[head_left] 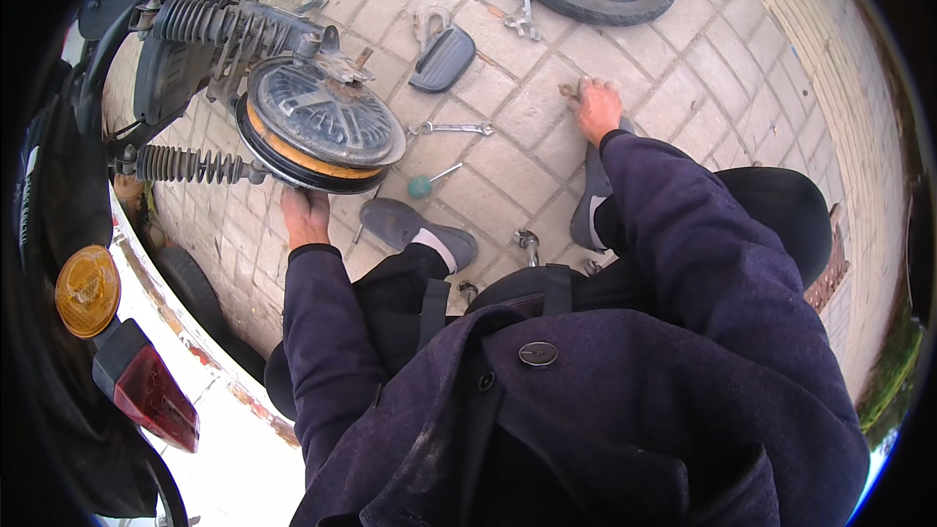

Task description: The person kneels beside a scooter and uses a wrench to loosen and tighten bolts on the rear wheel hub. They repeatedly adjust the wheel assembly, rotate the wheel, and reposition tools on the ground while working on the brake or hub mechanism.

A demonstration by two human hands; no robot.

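On the left, a dusty motorbike wheel hub [322, 112] with a yellow band and black rim is mounted between two spring shock absorbers [195, 164]. My left hand [306, 217] grips the hub's underside, its fingertips hidden. My right hand [597, 109] is low over the pavers at the right, fingers curled on a small brownish metal piece [568, 92]. Between my hands lie a double-ended wrench [459, 128] and a screwdriver with a green round handle [421, 185]. Above them rest a black step pad [444, 59] and a metal fitting [524, 24].
A loose tyre [625, 10] lies at the top. The motorbike's dark body, orange reflector [88, 288] and red lamp [146, 385] fill the left side, beside another tyre [190, 288]. My grey shoes [395, 224] and several metal tools [527, 246] are on the pavers [683, 88].
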